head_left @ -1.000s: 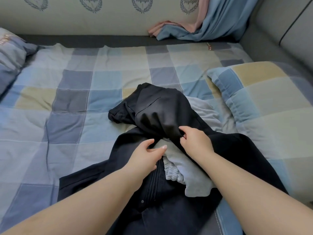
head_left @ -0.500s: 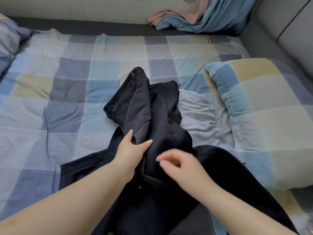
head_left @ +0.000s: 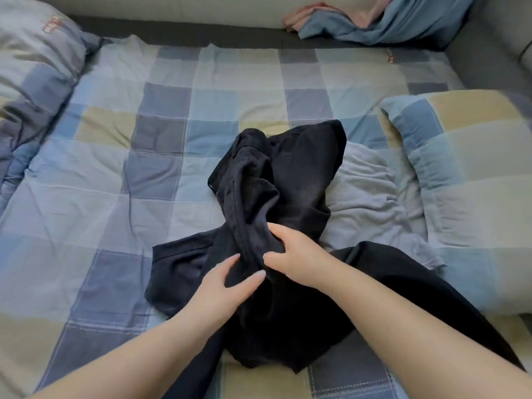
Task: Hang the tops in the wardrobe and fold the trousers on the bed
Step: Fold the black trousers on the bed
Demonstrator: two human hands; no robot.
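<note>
The black garment (head_left: pixel 276 197) is lying bunched at the centre of the checked bed (head_left: pixel 144 139), partly over a grey garment (head_left: pixel 365 191) at 3 o'clock. It is likely handling as soft, light, limp cloth; a hem or waistband appears the best hold. The left hand (head_left: pixel 221 286) is pinching a fold between thumb and fingers. The right hand (head_left: pixel 296 254) is gripping the adjoining bunched fold, fingers curled.

A single wide-angle view comes from the person's head, looking forward and steeply down along both forearms onto the bed (head_left: pixel 95 214). It sits close over the near bedding (edges bow with the lens) and reaches as far as the padded headboard (head_left: pixel 178 8).
</note>
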